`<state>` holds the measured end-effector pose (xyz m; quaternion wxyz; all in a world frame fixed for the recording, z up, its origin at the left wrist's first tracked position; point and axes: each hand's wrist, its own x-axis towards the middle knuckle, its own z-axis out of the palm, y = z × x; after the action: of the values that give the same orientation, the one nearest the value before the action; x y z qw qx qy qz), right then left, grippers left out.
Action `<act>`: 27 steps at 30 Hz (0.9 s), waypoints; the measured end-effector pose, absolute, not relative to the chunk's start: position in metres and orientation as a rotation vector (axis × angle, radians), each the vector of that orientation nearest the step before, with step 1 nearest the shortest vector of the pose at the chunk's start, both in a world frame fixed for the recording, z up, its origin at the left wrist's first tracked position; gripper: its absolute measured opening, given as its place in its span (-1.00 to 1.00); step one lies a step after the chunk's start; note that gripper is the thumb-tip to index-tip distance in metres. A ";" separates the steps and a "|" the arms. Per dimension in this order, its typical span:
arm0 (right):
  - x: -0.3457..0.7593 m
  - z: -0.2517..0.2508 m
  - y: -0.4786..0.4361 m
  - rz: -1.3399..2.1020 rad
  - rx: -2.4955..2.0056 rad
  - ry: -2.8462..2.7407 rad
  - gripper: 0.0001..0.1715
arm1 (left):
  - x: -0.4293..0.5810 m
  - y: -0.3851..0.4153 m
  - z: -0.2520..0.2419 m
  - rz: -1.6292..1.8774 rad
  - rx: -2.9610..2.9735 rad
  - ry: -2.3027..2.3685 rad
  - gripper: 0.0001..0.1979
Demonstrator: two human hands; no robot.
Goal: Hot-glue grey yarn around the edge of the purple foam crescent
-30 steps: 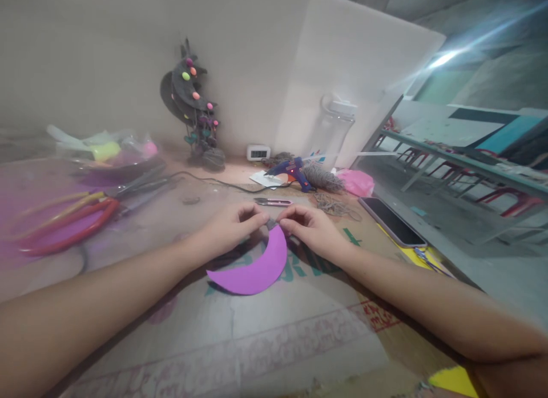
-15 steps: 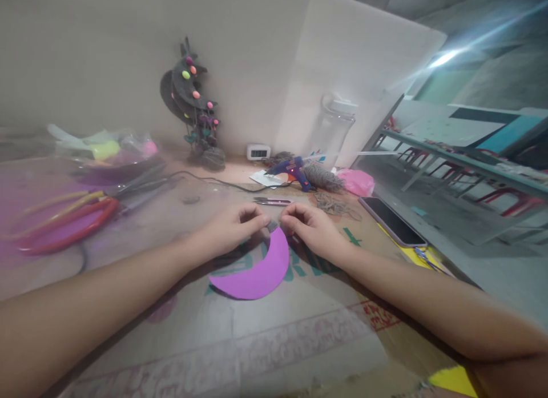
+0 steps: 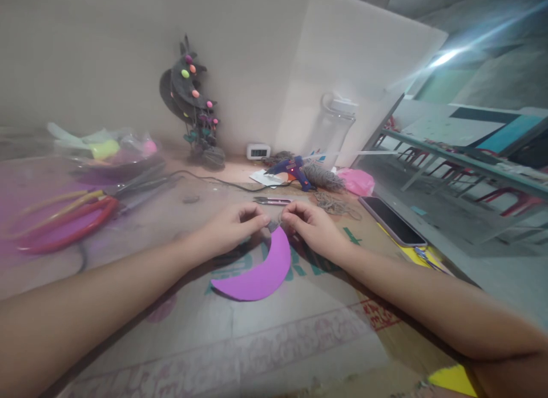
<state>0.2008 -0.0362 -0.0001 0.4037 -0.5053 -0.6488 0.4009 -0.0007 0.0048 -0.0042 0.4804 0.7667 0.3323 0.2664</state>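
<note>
A purple crescent moon cutout point(image 3: 268, 275) lies above the cardboard surface, its upper tip wrapped in grey yarn point(image 3: 273, 226). My left hand point(image 3: 240, 229) is closed in a pinch at that wrapped tip. On the other side, my right hand point(image 3: 308, 229) pinches thumb against fingers beside the tip, on what looks like the grey yarn's loose end; the strand is very thin here. Just beyond both hands lie small thread snips point(image 3: 272, 201).
Behind are a blue glue gun point(image 3: 295, 171), grey yarn skein point(image 3: 323, 176), white clock point(image 3: 258, 152), clear bottle point(image 3: 331, 129) and decorated grey moon point(image 3: 186, 89). Red-handled scissors point(image 3: 96, 218) lie left. A phone point(image 3: 393, 221) sits at the right edge.
The purple crescent has shifted slightly to the right and turned a little. Both hands keep nearly the same place and stay pinched.
</note>
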 end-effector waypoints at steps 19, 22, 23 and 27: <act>0.204 0.002 -0.036 0.755 -1.211 -1.596 -0.79 | 0.000 0.003 -0.003 0.741 1.817 0.928 -0.63; 0.203 0.002 -0.038 0.759 -1.244 -1.684 -0.76 | 0.000 0.003 -0.003 0.764 1.780 0.953 -0.64; 0.203 0.003 -0.039 0.779 -1.258 -1.726 -0.75 | 0.000 0.003 -0.003 0.782 1.776 0.952 -0.65; 0.201 0.004 -0.040 0.786 -1.318 -1.864 -0.74 | 0.000 0.004 -0.003 0.827 1.804 0.953 -0.64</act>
<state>0.2013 -0.0402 0.0039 0.3555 -0.5103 -0.7216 0.3043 -0.0005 0.0040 -0.0025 0.4531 0.7305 0.3859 0.3350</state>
